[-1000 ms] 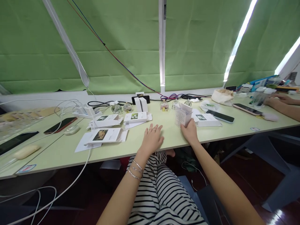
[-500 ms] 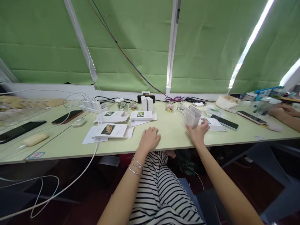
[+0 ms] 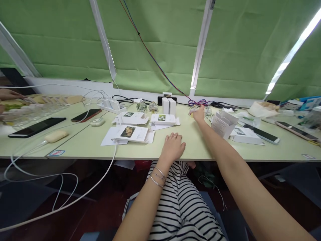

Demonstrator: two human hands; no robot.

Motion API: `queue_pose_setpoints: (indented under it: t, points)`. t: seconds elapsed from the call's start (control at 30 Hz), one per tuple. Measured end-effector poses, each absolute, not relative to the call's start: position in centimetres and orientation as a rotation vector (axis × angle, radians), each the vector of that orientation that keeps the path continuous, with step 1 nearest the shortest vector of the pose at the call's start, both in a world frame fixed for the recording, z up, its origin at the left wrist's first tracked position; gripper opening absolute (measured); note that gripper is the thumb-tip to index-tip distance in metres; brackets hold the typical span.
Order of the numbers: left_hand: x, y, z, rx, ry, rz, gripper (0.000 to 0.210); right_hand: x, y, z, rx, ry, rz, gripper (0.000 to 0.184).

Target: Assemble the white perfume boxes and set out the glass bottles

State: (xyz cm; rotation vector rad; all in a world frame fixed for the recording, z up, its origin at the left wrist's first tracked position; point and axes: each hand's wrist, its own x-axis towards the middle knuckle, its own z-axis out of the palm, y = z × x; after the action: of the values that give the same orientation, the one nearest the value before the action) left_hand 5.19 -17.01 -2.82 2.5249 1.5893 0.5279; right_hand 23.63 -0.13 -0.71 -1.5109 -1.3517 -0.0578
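My left hand (image 3: 173, 146) lies palm down on the table (image 3: 140, 152), fingers slightly bent and apart, holding nothing. Reaching toward the back, my right hand (image 3: 199, 115) is at a round clear glass bottle (image 3: 192, 109) with a yellow tip; its fingers are mostly hidden, so their grip is unclear. A second round glass bottle (image 3: 208, 111) stands just right of that hand. Beside my right forearm, a folded printed white paper (image 3: 224, 124) stands upright. A white box with a picture (image 3: 245, 135) lies behind it to the right.
Flat white picture boxes (image 3: 134, 132) lie left of my left hand, with two upright white boxes (image 3: 169, 105) at the back. Two more round bottles (image 3: 141, 106) stand nearby. Phones (image 3: 37, 127), a power strip (image 3: 110, 105) and trailing cables surround them. Another person's hand (image 3: 10, 94) shows far left.
My right hand has left the folded paper, which now stands on the table, and has moved back to the glass bottle. My left hand stays put. The view has turned left.
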Motion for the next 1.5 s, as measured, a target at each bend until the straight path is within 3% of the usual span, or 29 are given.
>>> queue_pose_setpoints:
  t: [0.3, 0.6, 0.7, 0.8, 0.9, 1.03, 1.27, 1.43, 1.5]
  points:
    - [4.9, -17.3, -3.2, 2.514, 1.547, 0.595, 0.037, 25.6, 4.3, -1.2, -1.834, -1.352, 0.162, 0.06]
    - [4.8, -17.3, -3.1, 2.495, 1.544, 0.579, 0.04, 24.5, 2.5, 0.1, -1.845, -1.355, 0.0, 0.038]
    - [4.8, -17.3, -3.0, 2.443, 1.548, 0.611, 0.051, 23.1, 0.0, 1.6, -1.758, -1.409, -0.102, 0.032]
    - [4.7, -17.6, -2.8, 2.376, 1.511, 0.722, 0.075, 21.1, -4.6, 2.0, -1.639, -1.576, -0.133, 0.029]
    - [4.6, -17.9, -2.4, 2.336, 1.39, 0.812, 0.089, 19.1, -10.4, 1.1, -1.542, -1.752, -0.038, 0.029]
    - [4.5, -17.9, -2.0, 2.253, 1.284, 0.863, 0.091, 17.5, -15.7, -0.9, -1.515, -1.719, 0.105, 0.027]
    - [4.2, -17.5, -1.9, 2.055, 1.256, 0.969, 0.075, 19.9, -15.8, -1.1, -1.35, -1.877, 0.448, 0.027]
    - [4.0, -17.4, -1.2, 2.013, 1.277, 0.926, 0.074, 22.3, -9.1, -0.7, -1.565, -1.731, 0.029, 0.037]
    - [3.9, -17.5, -1.1, 2.02, 1.271, 0.919, 0.074, 22.8, -6.1, -1.1, -1.639, -1.743, -0.034, 0.05]
